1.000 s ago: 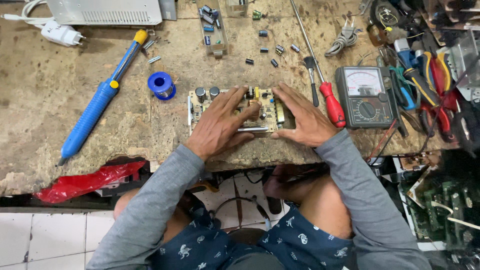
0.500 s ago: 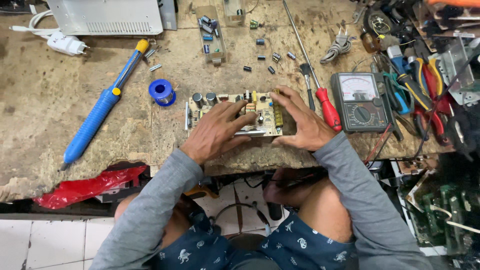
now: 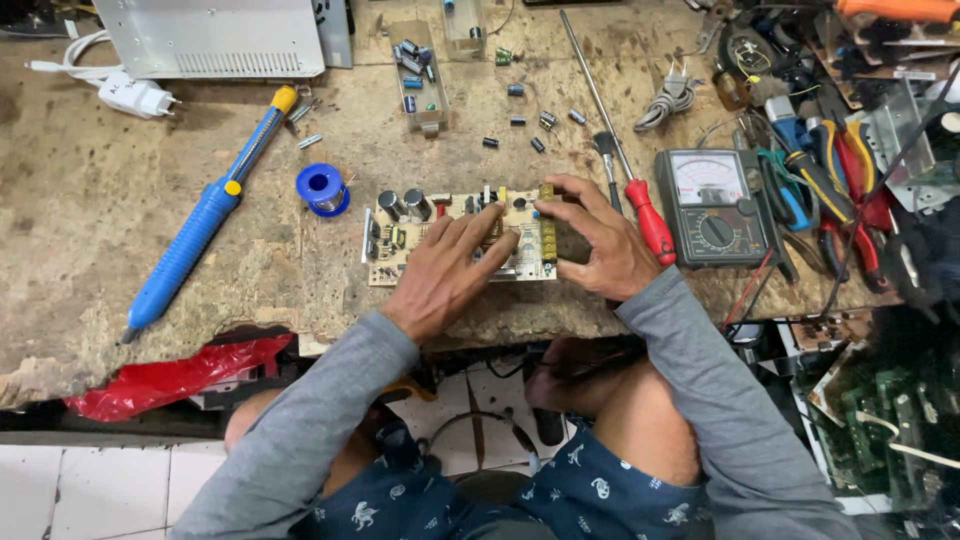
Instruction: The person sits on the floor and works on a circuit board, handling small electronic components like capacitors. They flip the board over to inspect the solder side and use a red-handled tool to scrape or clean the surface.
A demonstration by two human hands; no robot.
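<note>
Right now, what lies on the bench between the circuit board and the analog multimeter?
In the head view, the right hand rests at the circuit board's right edge, and beyond it a red-handled screwdriver lies just left of the multimeter.
</note>
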